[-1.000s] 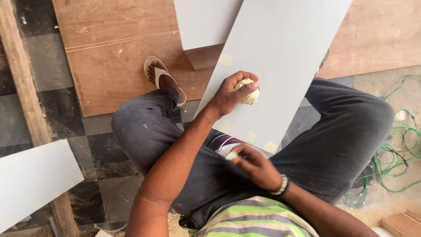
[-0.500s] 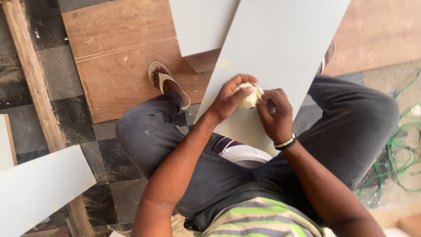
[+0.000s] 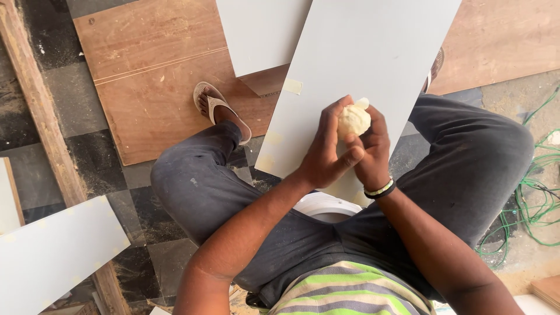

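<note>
At the far left of the frame a long wooden batten (image 3: 41,122) runs down over the dark tiled floor (image 3: 70,93), and beside its lower end lies one white board piece (image 3: 52,251); a second white edge (image 3: 7,195) shows at the left border. In the upper left centre a brown plywood sheet (image 3: 151,76) lies flat, with one foot in a sandal (image 3: 219,111) resting on it. Above it, at the top centre, is a smaller pale grey panel (image 3: 259,32).

In the middle, one large pale grey panel (image 3: 361,58) slants from the top of the frame down toward the person's lap, carrying three small yellowish patches along its left edge. Over its lower part both hands meet around one lump of putty (image 3: 353,119): cream-coloured, rounded, with a dull, slightly lumpy surface and a small nub at its top. The left hand (image 3: 324,154) is curled around the lump from the left and below, thumb pressed across. The right hand (image 3: 373,146), with one banded bracelet (image 3: 380,189) at the wrist, grips it from the right, fingers closed on it.

At the far right, green cables (image 3: 534,198) loop over the floor.
</note>
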